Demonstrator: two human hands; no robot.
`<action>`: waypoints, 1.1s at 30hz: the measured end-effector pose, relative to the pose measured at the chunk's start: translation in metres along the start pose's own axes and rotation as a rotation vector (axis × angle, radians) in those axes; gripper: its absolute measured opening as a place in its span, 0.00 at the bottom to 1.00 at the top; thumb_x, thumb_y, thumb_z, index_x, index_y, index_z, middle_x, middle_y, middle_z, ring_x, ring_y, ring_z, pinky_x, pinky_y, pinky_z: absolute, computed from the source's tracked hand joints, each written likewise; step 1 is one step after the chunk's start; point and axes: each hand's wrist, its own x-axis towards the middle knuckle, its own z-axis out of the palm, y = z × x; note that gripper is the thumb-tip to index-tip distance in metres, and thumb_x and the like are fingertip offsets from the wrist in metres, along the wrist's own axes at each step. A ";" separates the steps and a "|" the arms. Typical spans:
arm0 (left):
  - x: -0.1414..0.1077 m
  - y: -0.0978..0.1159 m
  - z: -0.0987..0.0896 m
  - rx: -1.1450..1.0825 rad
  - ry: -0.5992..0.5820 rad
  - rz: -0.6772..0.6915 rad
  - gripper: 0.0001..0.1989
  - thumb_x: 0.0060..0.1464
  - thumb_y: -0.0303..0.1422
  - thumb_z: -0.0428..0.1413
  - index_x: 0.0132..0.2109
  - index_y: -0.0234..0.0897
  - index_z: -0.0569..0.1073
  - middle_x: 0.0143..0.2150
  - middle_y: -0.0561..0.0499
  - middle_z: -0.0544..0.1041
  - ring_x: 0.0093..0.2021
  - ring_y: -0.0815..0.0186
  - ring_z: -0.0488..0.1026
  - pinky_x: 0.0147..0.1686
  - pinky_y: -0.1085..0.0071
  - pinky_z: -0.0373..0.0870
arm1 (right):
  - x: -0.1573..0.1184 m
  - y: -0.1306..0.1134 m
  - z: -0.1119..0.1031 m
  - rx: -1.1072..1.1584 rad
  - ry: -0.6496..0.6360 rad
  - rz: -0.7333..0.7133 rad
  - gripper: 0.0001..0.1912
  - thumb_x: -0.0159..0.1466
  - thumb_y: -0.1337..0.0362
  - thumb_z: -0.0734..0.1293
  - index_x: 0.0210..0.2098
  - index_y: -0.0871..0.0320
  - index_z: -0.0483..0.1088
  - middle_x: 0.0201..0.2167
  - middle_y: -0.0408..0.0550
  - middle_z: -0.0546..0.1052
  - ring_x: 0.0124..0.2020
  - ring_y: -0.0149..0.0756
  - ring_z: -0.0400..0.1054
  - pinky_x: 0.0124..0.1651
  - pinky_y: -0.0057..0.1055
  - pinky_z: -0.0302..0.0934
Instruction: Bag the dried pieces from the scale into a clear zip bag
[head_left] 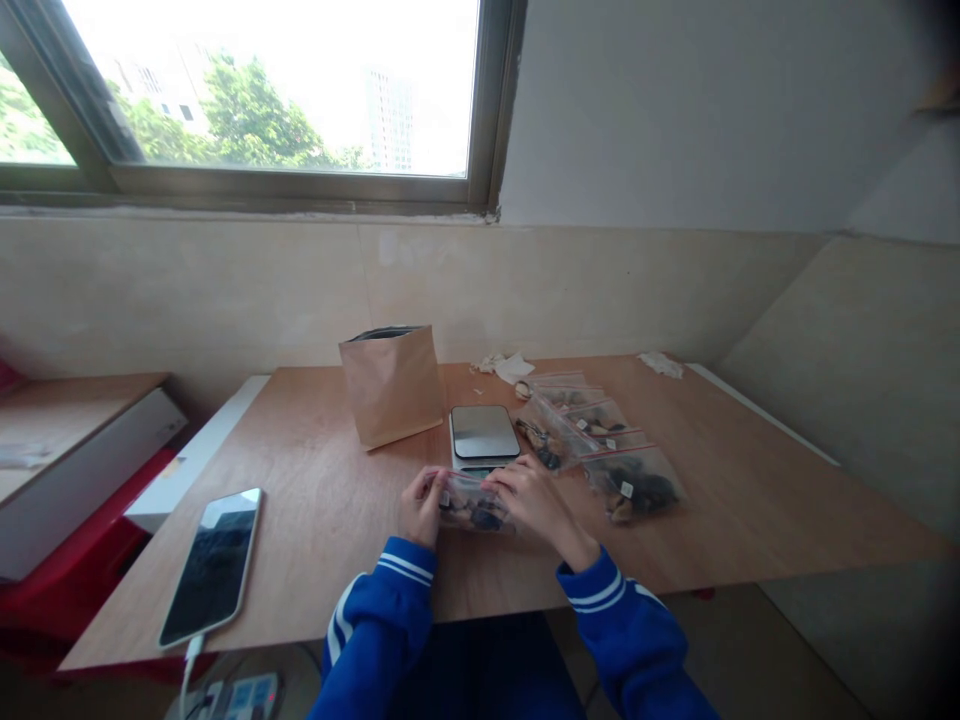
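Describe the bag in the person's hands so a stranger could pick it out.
On the wooden table, find the silver digital scale. The clear plastic bag of dark pieces just in front is the only one held, between both hands.

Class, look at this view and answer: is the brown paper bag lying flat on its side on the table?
No, the brown paper bag stands upright, open-topped, on the plywood table, left of the digital scale.
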 end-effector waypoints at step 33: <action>0.043 -0.036 -0.043 0.465 0.552 -0.059 0.22 0.54 0.36 0.52 0.54 0.31 0.65 0.54 0.36 0.67 0.55 0.51 0.66 0.54 0.52 0.64 | -0.059 0.132 0.020 -0.575 0.481 0.718 0.16 0.66 0.67 0.54 0.44 0.63 0.71 0.38 0.58 0.78 0.41 0.46 0.67 0.40 0.37 0.49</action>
